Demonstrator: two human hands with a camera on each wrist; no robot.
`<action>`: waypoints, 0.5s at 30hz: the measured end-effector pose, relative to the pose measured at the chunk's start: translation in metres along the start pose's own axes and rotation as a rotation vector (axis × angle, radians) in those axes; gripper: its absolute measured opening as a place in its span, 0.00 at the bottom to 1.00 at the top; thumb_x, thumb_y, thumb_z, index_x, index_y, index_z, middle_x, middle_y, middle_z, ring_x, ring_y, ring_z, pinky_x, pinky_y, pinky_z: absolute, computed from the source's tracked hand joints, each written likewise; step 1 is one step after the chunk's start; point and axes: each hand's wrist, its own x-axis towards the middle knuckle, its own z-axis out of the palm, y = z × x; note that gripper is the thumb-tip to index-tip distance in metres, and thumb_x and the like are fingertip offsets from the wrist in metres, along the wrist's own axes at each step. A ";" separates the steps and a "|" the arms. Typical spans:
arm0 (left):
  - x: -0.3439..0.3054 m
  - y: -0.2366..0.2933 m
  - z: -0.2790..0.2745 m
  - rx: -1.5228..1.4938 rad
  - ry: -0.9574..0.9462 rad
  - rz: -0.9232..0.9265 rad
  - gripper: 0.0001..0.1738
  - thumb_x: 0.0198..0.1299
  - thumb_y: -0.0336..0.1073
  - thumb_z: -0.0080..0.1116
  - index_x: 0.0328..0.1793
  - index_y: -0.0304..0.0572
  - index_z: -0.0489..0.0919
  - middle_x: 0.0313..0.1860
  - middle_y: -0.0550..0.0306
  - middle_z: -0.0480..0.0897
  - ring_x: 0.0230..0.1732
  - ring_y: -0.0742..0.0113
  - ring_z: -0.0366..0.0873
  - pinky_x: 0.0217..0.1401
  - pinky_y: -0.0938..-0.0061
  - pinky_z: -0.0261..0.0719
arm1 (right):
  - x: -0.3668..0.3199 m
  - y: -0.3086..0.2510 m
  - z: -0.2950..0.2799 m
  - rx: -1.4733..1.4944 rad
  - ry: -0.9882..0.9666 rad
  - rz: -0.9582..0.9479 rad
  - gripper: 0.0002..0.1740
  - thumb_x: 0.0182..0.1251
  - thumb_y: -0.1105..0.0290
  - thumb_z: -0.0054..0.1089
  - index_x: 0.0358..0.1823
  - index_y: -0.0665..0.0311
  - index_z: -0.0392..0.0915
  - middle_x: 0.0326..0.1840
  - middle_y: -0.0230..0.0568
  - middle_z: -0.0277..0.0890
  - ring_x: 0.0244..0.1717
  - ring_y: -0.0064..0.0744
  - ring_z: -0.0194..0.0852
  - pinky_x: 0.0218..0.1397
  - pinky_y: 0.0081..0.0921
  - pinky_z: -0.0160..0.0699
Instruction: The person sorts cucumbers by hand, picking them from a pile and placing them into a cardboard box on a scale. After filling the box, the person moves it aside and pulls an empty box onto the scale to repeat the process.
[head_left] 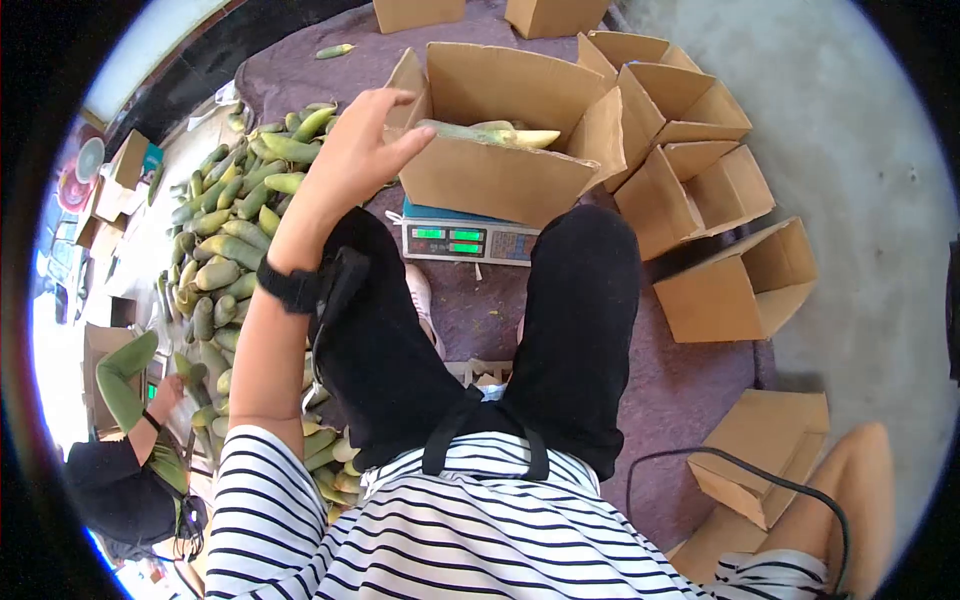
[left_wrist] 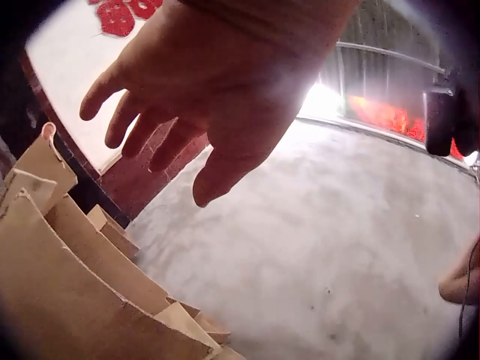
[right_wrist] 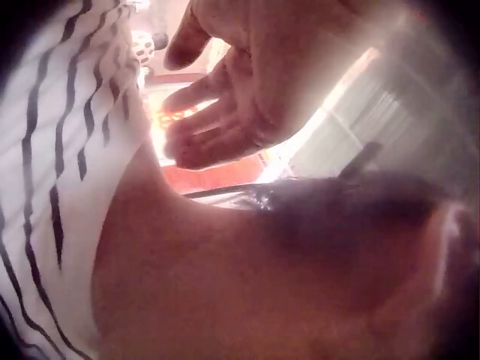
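Note:
My left hand (head_left: 360,150) is over the left end of an open cardboard box (head_left: 500,180), fingers spread and holding nothing. In the left wrist view the same hand (left_wrist: 217,90) hangs with its fingers apart above the box flaps. Inside the box lie long green vegetables (head_left: 490,133) with pale ends, resembling green radishes. The box sits on a digital scale (head_left: 465,240) with lit green displays, between my knees. Out of the head view, my right hand (right_wrist: 240,97) shows in the right wrist view, fingers loosely bent with nothing in them, close to my striped shirt.
A big heap of the green vegetables (head_left: 235,240) lies to the left. Several open cardboard boxes (head_left: 700,190) stand at the right, with another box (head_left: 760,450) nearer me. A black cable (head_left: 740,458) curves by my right arm. Another person (head_left: 130,440) works at lower left.

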 end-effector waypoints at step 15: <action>-0.053 -0.024 -0.017 -0.061 -0.478 -0.301 0.25 0.60 0.45 0.60 0.57 0.35 0.74 0.52 0.46 0.79 0.54 0.58 0.76 0.57 0.68 0.73 | -0.040 -0.017 0.018 0.198 0.249 -0.053 0.11 0.64 0.70 0.53 0.46 0.68 0.73 0.43 0.42 0.77 0.44 0.38 0.79 0.58 0.41 0.73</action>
